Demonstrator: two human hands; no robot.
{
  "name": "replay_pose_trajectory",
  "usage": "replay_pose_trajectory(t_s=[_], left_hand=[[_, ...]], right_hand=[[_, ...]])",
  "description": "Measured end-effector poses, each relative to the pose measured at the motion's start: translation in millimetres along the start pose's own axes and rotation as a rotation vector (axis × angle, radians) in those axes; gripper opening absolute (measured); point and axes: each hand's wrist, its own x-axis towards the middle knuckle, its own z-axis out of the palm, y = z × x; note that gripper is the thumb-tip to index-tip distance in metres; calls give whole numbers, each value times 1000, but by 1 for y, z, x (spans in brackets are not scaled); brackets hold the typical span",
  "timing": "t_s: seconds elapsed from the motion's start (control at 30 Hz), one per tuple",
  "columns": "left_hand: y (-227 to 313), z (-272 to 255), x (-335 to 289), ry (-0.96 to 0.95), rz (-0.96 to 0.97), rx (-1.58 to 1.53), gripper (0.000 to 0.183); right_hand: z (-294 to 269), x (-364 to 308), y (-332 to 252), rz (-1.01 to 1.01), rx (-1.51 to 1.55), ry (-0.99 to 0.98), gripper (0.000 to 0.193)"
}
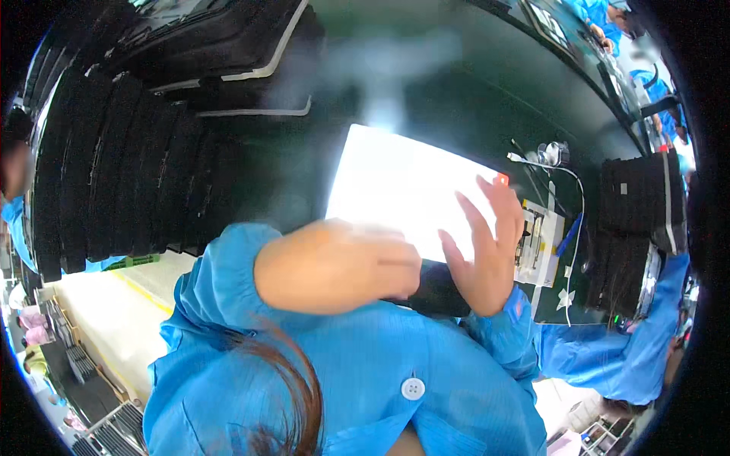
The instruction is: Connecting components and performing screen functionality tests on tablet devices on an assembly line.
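Observation:
A bright white rectangular panel (407, 186), glowing so strongly that its surface detail is lost, lies in front of me on the dark green table. My left hand (342, 266) is curled over its near left edge, blurred by motion. The fingers of that hand are bent together, and whatever they may hold is hidden. Over the right part of the panel my right hand (487, 251) is open, its fingers spread and seemingly resting on or just above the surface. A small red-orange spot (501, 180) shows at the panel's far right corner, beside the fingertips.
Black trays (129, 167) stand stacked at the left, with more black cases (228, 53) behind. Right of the panel lie a white cable (574, 182), a blue pen-like tool (569, 234) and a white-and-yellow card (544, 235). Dark stacks (639, 197) stand farther right, near another person's blue sleeve (646, 342).

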Motion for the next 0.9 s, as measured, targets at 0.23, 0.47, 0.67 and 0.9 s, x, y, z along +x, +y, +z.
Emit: replay_pose_trajectory(t_s=[0.23, 0.47, 0.67, 0.9], left_hand=[[-55, -23, -3, 374, -677, 83, 18], [-112, -7, -15, 362, -783, 295, 22], [-85, -17, -15, 659, -814, -409, 46], [-119, 3, -39, 481, -73, -1922, 55]], right_hand=[[-7, -24, 7, -250, -43, -172, 24], [0, -36, 6, -252, -7, -174, 22], [2, -41, 7, -275, -26, -122, 20], [3, -40, 5, -302, -31, -54, 20]])
